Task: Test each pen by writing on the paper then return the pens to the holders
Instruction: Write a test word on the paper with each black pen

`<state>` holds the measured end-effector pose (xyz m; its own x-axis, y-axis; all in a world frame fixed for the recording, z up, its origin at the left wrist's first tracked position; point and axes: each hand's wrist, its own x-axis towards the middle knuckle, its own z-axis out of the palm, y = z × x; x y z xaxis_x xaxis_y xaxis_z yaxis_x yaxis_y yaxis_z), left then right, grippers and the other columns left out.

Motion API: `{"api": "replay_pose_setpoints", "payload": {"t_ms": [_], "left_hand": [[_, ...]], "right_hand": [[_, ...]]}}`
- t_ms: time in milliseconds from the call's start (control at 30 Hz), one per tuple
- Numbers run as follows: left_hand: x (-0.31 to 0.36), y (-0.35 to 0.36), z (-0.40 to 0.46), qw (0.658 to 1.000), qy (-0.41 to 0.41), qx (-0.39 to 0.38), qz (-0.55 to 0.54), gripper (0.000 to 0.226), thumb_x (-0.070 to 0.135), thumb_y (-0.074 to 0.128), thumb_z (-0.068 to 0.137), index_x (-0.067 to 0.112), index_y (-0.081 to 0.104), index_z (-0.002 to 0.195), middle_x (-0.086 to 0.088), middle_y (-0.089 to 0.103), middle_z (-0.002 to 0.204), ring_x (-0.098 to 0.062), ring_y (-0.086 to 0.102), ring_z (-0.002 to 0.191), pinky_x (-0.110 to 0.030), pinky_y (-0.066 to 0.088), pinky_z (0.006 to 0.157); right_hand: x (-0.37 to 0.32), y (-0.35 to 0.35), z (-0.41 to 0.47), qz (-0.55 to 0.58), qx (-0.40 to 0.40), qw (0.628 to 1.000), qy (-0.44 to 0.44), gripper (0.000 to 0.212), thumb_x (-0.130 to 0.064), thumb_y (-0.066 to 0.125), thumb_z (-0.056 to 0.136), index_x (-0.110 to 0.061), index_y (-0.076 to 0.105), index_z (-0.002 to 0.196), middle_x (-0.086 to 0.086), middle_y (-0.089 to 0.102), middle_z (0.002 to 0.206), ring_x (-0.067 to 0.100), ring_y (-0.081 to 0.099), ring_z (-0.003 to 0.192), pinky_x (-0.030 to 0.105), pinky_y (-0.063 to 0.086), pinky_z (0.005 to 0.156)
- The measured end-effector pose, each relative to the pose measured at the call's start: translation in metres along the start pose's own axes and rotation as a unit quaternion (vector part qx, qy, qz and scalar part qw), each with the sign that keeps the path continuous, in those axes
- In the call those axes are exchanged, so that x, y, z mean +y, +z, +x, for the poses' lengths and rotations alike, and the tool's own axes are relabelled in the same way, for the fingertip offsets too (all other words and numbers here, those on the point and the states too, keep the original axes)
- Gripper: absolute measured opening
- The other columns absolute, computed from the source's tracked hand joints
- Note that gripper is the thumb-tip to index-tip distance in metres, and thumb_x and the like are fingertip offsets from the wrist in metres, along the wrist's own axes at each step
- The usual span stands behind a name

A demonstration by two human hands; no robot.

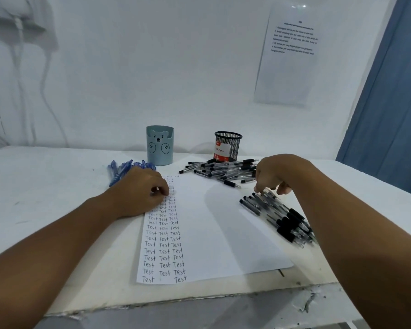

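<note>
Head view, left hand (138,191) curled empty on paper (214,233), right hand (274,174) fingers apart touching black pens (280,217)

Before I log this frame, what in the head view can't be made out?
- Inside of the bear holder and mesh holder: hidden by their walls.
- Wall notice: print too small and blurred.
- Right hand: its grip on the near pile of black pens is hidden under the fingers.
- Top rows on the paper: covered by the left hand.
</note>
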<state>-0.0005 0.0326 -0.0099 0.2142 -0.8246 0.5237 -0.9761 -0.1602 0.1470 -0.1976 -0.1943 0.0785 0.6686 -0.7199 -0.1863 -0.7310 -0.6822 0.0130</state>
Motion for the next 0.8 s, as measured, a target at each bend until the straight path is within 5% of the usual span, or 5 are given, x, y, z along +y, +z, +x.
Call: {"api": "replay_pose_setpoints", "payload": {"t_ms": [133, 233, 800], "left_hand": [[-0.003, 0.003, 0.001, 1.000, -0.007, 0.011, -0.004, 0.026, 0.022, 0.053, 0.071, 0.020, 0.077, 0.081, 0.010, 0.073, 0.080, -0.005, 0.062, 0.076, -0.025, 0.046, 0.080], [-0.007, 0.004, 0.001, 1.000, -0.012, 0.014, -0.013, 0.019, 0.013, 0.061, 0.075, 0.019, 0.077, 0.081, 0.011, 0.073, 0.080, 0.000, 0.059, 0.075, -0.018, 0.041, 0.079], [-0.006, 0.003, 0.002, 1.000, -0.011, -0.008, -0.019, 0.026, 0.035, 0.056, 0.073, 0.022, 0.076, 0.084, 0.011, 0.070, 0.082, -0.004, 0.062, 0.073, -0.030, 0.042, 0.086]], "right_hand": [[-0.018, 0.012, 0.012, 0.004, 0.118, 0.991, -0.056, 0.018, -0.017, 0.060, 0.093, -0.009, 0.061, 0.109, 0.005, 0.063, 0.089, 0.018, 0.057, 0.070, 0.028, 0.049, 0.067], [-0.035, 0.029, 0.026, 0.023, 0.165, 0.982, -0.088, 0.025, -0.013, 0.058, 0.090, -0.010, 0.061, 0.114, 0.009, 0.063, 0.112, 0.026, 0.062, 0.098, 0.034, 0.054, 0.083], [-0.050, 0.049, 0.053, -0.012, 0.193, 0.975, -0.110, 0.020, -0.014, 0.058, 0.093, -0.010, 0.059, 0.113, 0.012, 0.060, 0.111, 0.030, 0.060, 0.100, 0.034, 0.049, 0.077]]}}
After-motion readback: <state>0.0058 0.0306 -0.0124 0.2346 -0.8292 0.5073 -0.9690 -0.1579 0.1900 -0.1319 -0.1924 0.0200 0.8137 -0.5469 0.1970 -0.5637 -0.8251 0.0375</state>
